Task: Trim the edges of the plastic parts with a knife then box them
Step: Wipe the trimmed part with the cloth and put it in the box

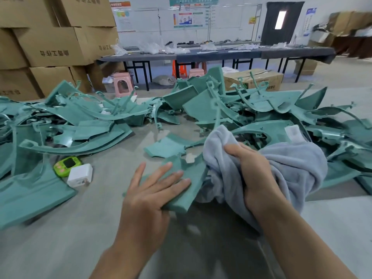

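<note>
Left hand (149, 196) presses part (194, 174) edge (right (255, 174) grips cloth (291, 158)).

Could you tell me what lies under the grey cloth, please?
The right hand grips the grey cloth, which drapes over green plastic parts of the pile. The left hand rests on another part beside it. Anything within the folds is hidden.

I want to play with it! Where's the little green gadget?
In the head view, the green gadget lies on the grey surface, left of the left hand, right beside a white block.
</note>
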Motion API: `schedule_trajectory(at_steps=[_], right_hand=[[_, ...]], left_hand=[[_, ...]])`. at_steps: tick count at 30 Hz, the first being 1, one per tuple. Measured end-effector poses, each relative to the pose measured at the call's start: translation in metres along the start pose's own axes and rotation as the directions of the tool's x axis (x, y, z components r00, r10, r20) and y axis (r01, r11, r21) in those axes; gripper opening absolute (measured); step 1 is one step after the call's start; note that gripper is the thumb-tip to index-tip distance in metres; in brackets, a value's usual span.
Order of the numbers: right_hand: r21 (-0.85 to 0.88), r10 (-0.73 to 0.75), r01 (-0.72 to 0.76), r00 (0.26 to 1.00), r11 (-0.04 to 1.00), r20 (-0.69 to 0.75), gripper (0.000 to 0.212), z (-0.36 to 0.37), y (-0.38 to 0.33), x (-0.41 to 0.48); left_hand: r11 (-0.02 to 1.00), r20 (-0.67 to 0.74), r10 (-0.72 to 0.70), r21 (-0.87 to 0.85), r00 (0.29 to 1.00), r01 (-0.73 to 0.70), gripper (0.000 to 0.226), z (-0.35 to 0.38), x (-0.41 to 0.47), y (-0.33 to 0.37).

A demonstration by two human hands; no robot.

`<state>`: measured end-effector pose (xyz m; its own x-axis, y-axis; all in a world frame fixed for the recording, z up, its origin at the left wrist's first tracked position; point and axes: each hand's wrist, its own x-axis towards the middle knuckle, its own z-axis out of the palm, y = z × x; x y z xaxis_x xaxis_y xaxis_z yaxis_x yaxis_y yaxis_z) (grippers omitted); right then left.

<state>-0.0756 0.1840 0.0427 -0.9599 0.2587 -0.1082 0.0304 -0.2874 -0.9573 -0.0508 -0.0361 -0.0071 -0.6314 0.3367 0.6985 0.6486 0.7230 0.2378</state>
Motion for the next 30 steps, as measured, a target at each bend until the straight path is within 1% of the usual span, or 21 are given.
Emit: schedule_trajectory(at_steps=[2,4,5,7,8,9,10,11,12,13,14,15,16,17,20,23,24,25,27,29,30], right_hand=[[-0.262,-0.291,0.227,0.927,0.938,-0.237,0.010,-0.002,0.007,0.003],[-0.449,-0.542,0.398,0.801,0.800,-0.256,0.009,-0.004,0.010,0.005],[-0.514,-0.600,0.450,0.782,0.730,-0.168,0.008,-0.004,0.012,0.005],[-0.642,-0.551,0.492,0.825,0.587,0.128,0.016,0.006,0.018,-0.001],[-0.685,-0.479,0.520,0.833,0.510,0.276,0.019,0.011,0.024,-0.005],[-0.705,-0.425,0.570,0.811,0.422,0.402,0.018,0.016,0.031,-0.009],[-0.713,-0.395,0.614,0.781,0.338,0.484,0.015,0.021,0.037,-0.011],[-0.720,-0.383,0.634,0.763,0.282,0.522,0.014,0.025,0.040,-0.013],[-0.727,-0.378,0.635,0.761,0.262,0.528,0.015,0.026,0.042,-0.013],[-0.737,-0.369,0.626,0.767,0.256,0.524,0.017,0.025,0.042,-0.012],[-0.746,-0.360,0.619,0.773,0.246,0.522,0.018,0.024,0.042,-0.011],[-0.754,-0.352,0.613,0.777,0.233,0.522,0.018,0.024,0.041,-0.011],[-0.760,-0.342,0.612,0.778,0.220,0.527,0.017,0.023,0.041,-0.011],[-0.761,-0.326,0.614,0.778,0.210,0.538,0.015,0.023,0.040,-0.012],[-0.696,-0.227,0.680,0.733,0.229,0.641,0.014,0.026,0.038,-0.015],[-0.578,-0.180,0.784,0.617,0.226,0.766,0.017,0.032,0.038,-0.022],[-0.580,-0.203,0.789,0.613,0.201,0.763,0.014,0.034,0.041,-0.024],[-0.626,-0.246,0.765,0.643,0.154,0.725,0.013,0.036,0.045,-0.023],[-0.809,-0.377,0.587,0.754,0.020,0.538,0.022,0.044,0.049,-0.020],[-0.880,-0.467,0.474,0.771,-0.034,0.433,0.023,0.053,0.054,-0.018],[-0.859,-0.466,0.512,0.753,-0.029,0.465,0.026,0.058,0.057,-0.021]], left_hand=[[0.999,0.068,-0.021,0.031,0.997,0.019,0.068,0.002,0.001,-0.002],[0.998,0.049,0.014,0.055,0.999,-0.017,0.060,0.001,-0.002,-0.004],[0.998,-0.011,0.030,0.064,1.000,-0.029,0.052,0.002,-0.005,-0.005],[0.991,-0.165,-0.032,0.125,0.986,0.053,0.045,-0.001,-0.006,-0.004],[0.975,-0.227,-0.165,0.110,0.960,0.194,0.050,-0.004,-0.005,-0.004],[0.917,-0.275,-0.377,0.024,0.884,0.399,0.062,-0.006,-0.003,-0.004],[0.802,-0.273,-0.593,-0.119,0.757,0.585,0.075,-0.007,0.000,-0.003],[0.641,-0.191,-0.765,-0.319,0.615,0.698,0.081,-0.006,0.001,-0.002],[0.434,-0.052,-0.872,-0.542,0.487,0.719,0.072,-0.005,0.003,0.000],[0.185,0.119,-0.910,-0.740,0.397,0.647,0.051,-0.001,0.004,-0.001],[-0.087,0.307,-0.892,-0.838,0.333,0.539,0.030,0.001,0.005,-0.002],[-0.276,0.424,-0.853,-0.862,0.305,0.426,0.036,0.001,0.005,-0.002],[-0.415,0.520,-0.807,-0.837,0.280,0.357,0.049,0.000,0.007,-0.003],[-0.495,0.583,-0.757,-0.806,0.296,0.323,0.055,0.000,0.008,-0.006],[-0.504,0.641,-0.687,-0.760,0.342,0.411,0.065,0.001,0.014,-0.003],[-0.524,0.682,-0.661,-0.718,0.313,0.457,0.064,0.009,0.013,-0.004],[-0.530,0.683,-0.661,-0.718,0.310,0.451,0.062,0.011,0.014,-0.003],[-0.522,0.673,-0.670,-0.728,0.314,0.445,0.060,0.011,0.014,-0.002],[-0.492,0.656,-0.680,-0.740,0.329,0.458,0.054,0.015,0.015,0.002],[-0.471,0.641,-0.686,-0.752,0.344,0.462,0.050,0.019,0.012,0.003],[-0.467,0.634,-0.690,-0.758,0.349,0.455,0.050,0.019,0.011,0.002]])
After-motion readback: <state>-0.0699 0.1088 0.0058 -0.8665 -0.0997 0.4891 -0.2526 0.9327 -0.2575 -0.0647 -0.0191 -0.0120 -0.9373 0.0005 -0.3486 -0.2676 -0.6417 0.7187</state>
